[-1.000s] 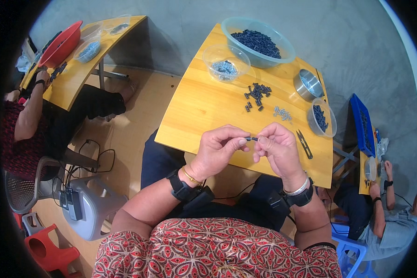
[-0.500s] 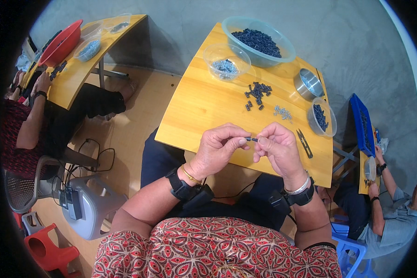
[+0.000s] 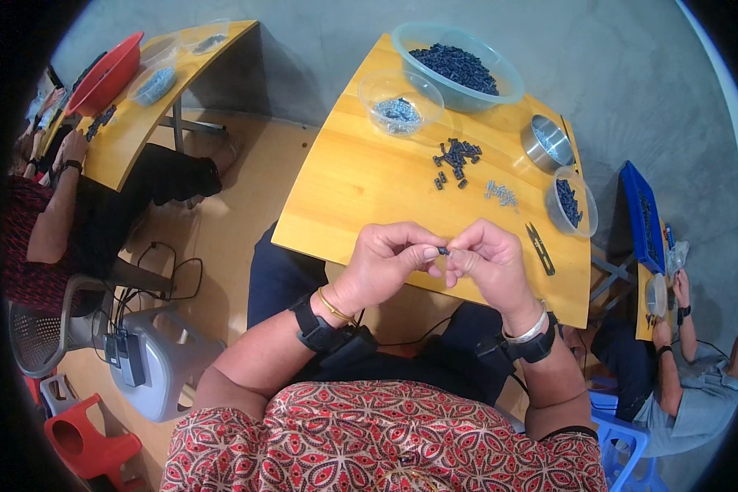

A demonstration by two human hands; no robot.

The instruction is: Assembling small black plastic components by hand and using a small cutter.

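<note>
Between my hands, above the near table edge, is a small dark cylindrical plastic piece. My left hand pinches it between thumb and forefinger. Fingers pressed together, my right hand meets its other end; what those fingertips grip is hidden. Beyond them lie a loose heap of similar dark pieces and a small scatter of silvery metal pins. Right of my right hand rests a pair of dark thread snips, apart from my fingers.
On the yellow table stand a large pale-blue basin of dark pieces, a clear bowl of metal bits, a steel bowl and a clear tub. People work at tables on both sides. A grey stool stands at left.
My fingertips have come closer together, and less of the dark piece shows between them. The right-hand person's hand has risen slightly away from the tub there.
</note>
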